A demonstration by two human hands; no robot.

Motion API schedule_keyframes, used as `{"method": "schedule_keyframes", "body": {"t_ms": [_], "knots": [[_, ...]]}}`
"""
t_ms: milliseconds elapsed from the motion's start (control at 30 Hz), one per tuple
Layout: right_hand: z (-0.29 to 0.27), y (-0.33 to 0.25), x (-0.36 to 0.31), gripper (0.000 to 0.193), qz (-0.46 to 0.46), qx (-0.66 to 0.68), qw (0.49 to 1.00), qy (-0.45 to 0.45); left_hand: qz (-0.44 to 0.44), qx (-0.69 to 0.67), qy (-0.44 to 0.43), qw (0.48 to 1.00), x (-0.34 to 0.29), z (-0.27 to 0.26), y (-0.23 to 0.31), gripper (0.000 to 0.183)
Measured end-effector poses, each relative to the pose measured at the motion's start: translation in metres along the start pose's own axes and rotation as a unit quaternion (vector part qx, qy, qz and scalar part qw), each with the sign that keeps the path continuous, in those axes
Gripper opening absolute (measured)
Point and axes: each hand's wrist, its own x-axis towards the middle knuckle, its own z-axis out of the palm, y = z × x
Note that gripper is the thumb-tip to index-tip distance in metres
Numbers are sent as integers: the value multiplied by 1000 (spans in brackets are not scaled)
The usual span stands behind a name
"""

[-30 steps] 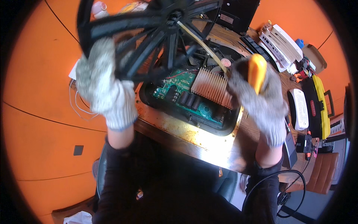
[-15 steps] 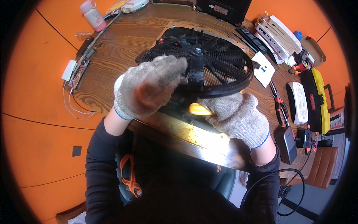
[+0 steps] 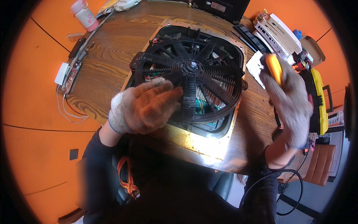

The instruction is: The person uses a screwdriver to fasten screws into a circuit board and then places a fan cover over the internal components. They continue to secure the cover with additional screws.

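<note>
A round black fan with a finned guard (image 3: 220, 80) lies over the opening of a square metal-framed unit (image 3: 179, 141). Green circuit board and pale fins show through its gaps. My left hand (image 3: 145, 108), in a grey work glove stained orange, is at the near left rim of the fan. Its fingers are loosely bent and apart, with no object visible in them; it hides part of the rim. To the right of the unit, my gloved right hand (image 3: 292, 100) is raised and closed around a yellow-handled tool (image 3: 274, 70). The working end of that tool cannot be made out.
White paper (image 3: 255, 67) lies right of the unit, partly behind my right hand. A yellow and black toolbox (image 3: 319, 100) stands at the right. White router-like devices (image 3: 278, 35) are at the back right; a bottle (image 3: 85, 15) and a power strip (image 3: 76, 67) are at the left.
The fan's near edge has dropped from a raised tilt onto the unit. My right hand has come out from beneath it and moved up and right with the yellow-handled tool.
</note>
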Motion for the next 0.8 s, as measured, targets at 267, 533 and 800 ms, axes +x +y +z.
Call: {"method": "schedule_keyframes", "body": {"t_ms": [267,533,800], "knots": [[45,47,43,37,138,61,989,-8,104,194,-53,974,1,-11,8,41],[40,35,35,37,144,51,988,-3,-74,170,243,952,-1,-47,17,35],[57,14,18,49,85,-110,990,-34,-170,359,129,909,51,-93,-101,34]]}}
